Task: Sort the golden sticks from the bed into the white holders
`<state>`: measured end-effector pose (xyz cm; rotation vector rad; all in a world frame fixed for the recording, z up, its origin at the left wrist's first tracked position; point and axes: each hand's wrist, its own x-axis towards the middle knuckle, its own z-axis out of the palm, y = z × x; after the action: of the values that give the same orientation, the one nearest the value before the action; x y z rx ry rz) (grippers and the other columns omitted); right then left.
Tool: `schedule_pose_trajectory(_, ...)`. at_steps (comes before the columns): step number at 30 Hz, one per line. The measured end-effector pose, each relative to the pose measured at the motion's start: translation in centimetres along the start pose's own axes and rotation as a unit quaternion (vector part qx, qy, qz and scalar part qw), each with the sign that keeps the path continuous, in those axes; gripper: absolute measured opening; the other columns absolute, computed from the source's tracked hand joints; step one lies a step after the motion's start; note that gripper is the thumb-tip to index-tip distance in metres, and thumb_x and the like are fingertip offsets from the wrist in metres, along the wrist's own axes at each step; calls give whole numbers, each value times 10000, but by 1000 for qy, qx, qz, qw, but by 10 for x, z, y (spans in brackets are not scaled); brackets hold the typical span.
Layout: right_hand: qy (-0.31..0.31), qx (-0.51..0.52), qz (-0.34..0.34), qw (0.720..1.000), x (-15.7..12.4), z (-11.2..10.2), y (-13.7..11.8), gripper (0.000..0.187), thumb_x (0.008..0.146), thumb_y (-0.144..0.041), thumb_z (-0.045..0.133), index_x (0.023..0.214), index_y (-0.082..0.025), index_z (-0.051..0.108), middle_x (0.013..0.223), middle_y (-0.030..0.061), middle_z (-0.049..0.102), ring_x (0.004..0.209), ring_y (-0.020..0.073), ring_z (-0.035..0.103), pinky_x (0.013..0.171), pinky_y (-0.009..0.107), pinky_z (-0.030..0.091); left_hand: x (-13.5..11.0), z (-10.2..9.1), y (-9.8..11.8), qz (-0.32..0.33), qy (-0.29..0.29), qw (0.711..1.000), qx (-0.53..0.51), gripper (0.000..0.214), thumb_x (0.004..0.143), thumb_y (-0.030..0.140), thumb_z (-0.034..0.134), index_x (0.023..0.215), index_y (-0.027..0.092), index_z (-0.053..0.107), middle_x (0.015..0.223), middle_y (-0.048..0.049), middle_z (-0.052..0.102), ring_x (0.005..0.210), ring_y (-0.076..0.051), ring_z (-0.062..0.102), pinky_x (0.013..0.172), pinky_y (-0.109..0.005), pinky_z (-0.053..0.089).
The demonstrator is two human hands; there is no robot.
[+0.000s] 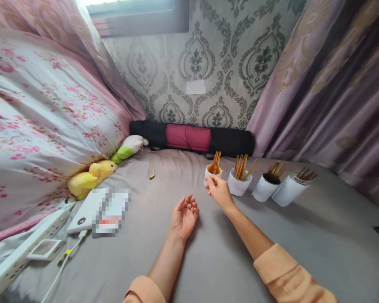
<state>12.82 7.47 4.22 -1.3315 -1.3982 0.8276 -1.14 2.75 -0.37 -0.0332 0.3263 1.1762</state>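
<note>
My right hand is at the front of the leftmost white-wrapped cup, its thumb and fingertips pinched together. Whether it touches the cup or holds something small cannot be made out. Thin orange-brown sticks stand in that cup. My left hand rests palm up on the grey sheet, fingers loosely curled and apart, holding nothing. To the right stand a second white cup, a third, dark inside, and a leaning fourth, each with several sticks.
A small thin golden object lies on the grey sheet. On the left are a yellow plush toy, a white power bank with a cable, and a power strip. A black and maroon roll lies along the wall.
</note>
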Motion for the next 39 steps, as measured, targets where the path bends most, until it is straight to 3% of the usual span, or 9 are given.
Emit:
schedule_pose_trajectory(13, -21, -44, 37, 998, -29, 31, 46, 344, 792, -425, 398, 818, -136, 582, 599, 27, 591, 403, 95, 487, 401, 200, 373, 3, 4, 7, 11, 28, 999, 27, 127, 743, 178, 539, 791, 87, 614, 682, -52, 599, 586, -87, 546, 539, -195, 444)
schedule_pose_trajectory(18, 0, -79, 8, 997, -32, 33, 52, 375, 797, -444, 384, 813, -139, 602, 601, 42, 611, 438, 112, 519, 439, 208, 379, 12, 10, 31, 80, 115, 981, 135, 80, 718, 165, 549, 743, 99, 587, 632, -29, 564, 531, -65, 518, 493, -178, 425)
schedule_pose_trajectory(25, 1, -98, 3, 995, -32, 34, 56, 383, 807, -436, 365, 818, -144, 612, 621, 49, 620, 487, 125, 537, 468, 213, 375, 32, 16, 74, 140, 181, 940, 254, 64, 659, 122, 588, 697, 120, 537, 601, 7, 528, 477, -41, 490, 461, -156, 397)
schedule_pose_trajectory(28, 0, -103, 5, 995, -33, 34, 55, 379, 808, -427, 361, 817, -146, 615, 617, 44, 617, 503, 127, 539, 477, 213, 373, 40, 16, 91, 174, 210, 904, 329, 95, 648, 151, 602, 687, 125, 520, 610, 7, 528, 480, -41, 491, 468, -161, 396)
schedule_pose_trajectory(31, 1, -108, 4, 994, -33, 34, 54, 354, 809, -411, 368, 806, -156, 615, 601, 31, 610, 512, 124, 540, 494, 212, 372, 46, 15, 110, 206, 248, 849, 418, 117, 629, 162, 603, 697, 126, 514, 620, -3, 539, 477, -53, 490, 456, -175, 385)
schedule_pose_trajectory(39, -1, -110, 12, 994, -35, 32, 53, 312, 804, -377, 381, 803, -172, 615, 600, 23, 614, 521, 127, 537, 522, 217, 372, 53, 10, 159, 265, 296, 647, 651, 137, 640, 203, 537, 755, 131, 558, 664, -36, 575, 565, -113, 535, 522, -226, 410)
